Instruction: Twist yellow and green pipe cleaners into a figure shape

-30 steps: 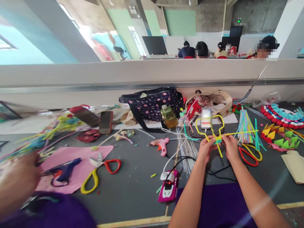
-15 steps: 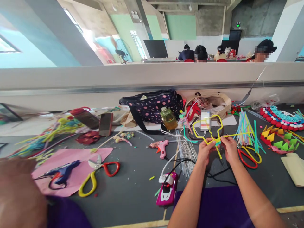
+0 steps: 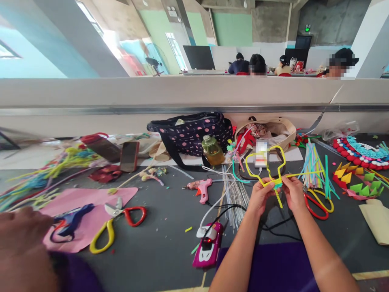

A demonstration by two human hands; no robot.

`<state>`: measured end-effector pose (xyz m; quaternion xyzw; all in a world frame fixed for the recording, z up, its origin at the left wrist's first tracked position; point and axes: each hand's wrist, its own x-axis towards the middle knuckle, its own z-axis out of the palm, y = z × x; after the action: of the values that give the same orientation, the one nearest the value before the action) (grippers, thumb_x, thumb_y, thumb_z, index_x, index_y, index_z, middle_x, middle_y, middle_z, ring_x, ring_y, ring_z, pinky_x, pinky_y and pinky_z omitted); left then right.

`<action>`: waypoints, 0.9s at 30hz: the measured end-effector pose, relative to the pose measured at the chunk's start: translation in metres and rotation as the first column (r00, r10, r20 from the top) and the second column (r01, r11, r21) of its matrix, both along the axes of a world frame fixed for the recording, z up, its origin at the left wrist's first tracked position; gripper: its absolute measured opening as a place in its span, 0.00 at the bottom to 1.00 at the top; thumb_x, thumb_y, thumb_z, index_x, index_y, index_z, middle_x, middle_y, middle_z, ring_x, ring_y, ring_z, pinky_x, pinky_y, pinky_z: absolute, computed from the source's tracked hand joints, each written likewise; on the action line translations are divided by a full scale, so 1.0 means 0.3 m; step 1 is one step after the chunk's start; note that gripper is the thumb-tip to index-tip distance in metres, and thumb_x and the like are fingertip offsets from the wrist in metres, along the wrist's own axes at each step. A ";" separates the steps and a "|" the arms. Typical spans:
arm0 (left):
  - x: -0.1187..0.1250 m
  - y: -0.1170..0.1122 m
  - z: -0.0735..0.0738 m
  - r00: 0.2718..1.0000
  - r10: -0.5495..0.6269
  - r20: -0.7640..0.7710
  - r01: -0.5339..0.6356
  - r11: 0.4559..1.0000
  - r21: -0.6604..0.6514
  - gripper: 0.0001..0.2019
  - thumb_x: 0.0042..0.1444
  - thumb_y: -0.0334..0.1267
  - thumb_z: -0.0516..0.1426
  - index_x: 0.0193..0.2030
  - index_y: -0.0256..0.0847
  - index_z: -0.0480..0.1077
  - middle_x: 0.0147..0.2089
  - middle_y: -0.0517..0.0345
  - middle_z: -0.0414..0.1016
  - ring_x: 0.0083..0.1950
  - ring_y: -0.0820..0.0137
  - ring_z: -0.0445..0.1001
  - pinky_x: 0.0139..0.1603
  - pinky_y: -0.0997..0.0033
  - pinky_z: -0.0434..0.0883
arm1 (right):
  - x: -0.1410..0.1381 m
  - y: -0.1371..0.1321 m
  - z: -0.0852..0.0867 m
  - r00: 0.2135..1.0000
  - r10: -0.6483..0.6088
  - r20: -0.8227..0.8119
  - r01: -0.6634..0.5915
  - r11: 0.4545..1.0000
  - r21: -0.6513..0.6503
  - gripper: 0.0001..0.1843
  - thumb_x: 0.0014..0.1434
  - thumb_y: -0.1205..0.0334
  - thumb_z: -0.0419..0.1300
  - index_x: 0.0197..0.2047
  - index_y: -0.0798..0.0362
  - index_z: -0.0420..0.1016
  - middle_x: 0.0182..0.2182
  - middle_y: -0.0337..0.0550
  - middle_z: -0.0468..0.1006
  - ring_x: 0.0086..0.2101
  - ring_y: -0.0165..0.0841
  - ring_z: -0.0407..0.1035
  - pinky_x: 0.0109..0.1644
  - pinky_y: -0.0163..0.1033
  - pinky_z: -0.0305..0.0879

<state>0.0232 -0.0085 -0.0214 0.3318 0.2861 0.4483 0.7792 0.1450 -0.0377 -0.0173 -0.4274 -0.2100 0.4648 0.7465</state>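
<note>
Both my hands hold a yellow pipe-cleaner figure (image 3: 265, 165) with two loops, raised just above the dark table (image 3: 170, 227). My left hand (image 3: 260, 195) pinches it from the left at its blue-green wrapped centre. My right hand (image 3: 293, 192) pinches the same centre from the right, where a yellow strand runs out to the right. A short twisted yellow tail hangs down between my fingers.
Red-and-yellow scissors (image 3: 319, 202) and a bundle of coloured straws (image 3: 313, 164) lie right of my hands. A pink glue gun (image 3: 200, 188), silver wires (image 3: 236, 194), a pink charger (image 3: 208, 247), a dotted bag (image 3: 194, 132) and a green bottle (image 3: 212, 151) lie to the left. Another person's blurred arm (image 3: 21, 247) sits at lower left, by a blue glue gun (image 3: 71, 219).
My hands stay pinched on the yellow figure and have shifted slightly with the view. The other person's arm at lower left has moved across the pink sheet's edge.
</note>
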 end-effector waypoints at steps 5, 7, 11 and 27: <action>-0.002 -0.003 0.011 0.999 -0.028 0.032 0.028 1.000 0.008 0.19 0.40 0.41 0.71 0.36 0.34 0.72 0.34 0.52 0.80 0.27 0.70 0.78 0.29 0.74 0.74 | -0.004 -0.005 0.017 1.000 0.021 -0.015 -0.021 1.000 0.007 0.15 0.40 0.57 0.73 0.27 0.53 0.74 0.24 0.36 0.76 0.24 0.28 0.69 0.28 0.33 0.67; -0.004 -0.005 0.017 0.998 -0.047 0.050 0.047 0.999 0.005 0.19 0.40 0.41 0.71 0.36 0.35 0.71 0.34 0.53 0.80 0.27 0.70 0.78 0.29 0.74 0.74 | -0.008 -0.009 0.025 0.999 0.036 -0.026 -0.036 0.999 0.013 0.14 0.40 0.57 0.73 0.27 0.53 0.74 0.24 0.36 0.76 0.23 0.28 0.69 0.26 0.33 0.67; -0.007 -0.006 0.024 0.996 -0.062 0.062 0.062 0.998 0.004 0.19 0.40 0.40 0.71 0.36 0.35 0.71 0.34 0.54 0.80 0.27 0.70 0.77 0.29 0.73 0.74 | -0.013 -0.016 0.038 0.995 0.084 -0.049 -0.083 0.996 0.023 0.14 0.42 0.57 0.72 0.28 0.52 0.73 0.24 0.37 0.76 0.23 0.29 0.69 0.22 0.33 0.66; -0.010 -0.014 0.019 0.981 -0.166 0.102 0.162 0.985 0.051 0.20 0.46 0.38 0.68 0.46 0.36 0.73 0.41 0.50 0.80 0.34 0.67 0.79 0.35 0.72 0.75 | 0.006 -0.026 0.053 0.974 0.142 -0.175 -0.138 0.990 0.034 0.12 0.44 0.59 0.72 0.28 0.51 0.73 0.22 0.34 0.75 0.20 0.26 0.66 0.19 0.30 0.63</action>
<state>0.0202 -0.0128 -0.0158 0.3466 0.2063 0.4055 0.8203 0.1469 -0.0457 -0.0015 -0.3603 -0.1774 0.5502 0.7321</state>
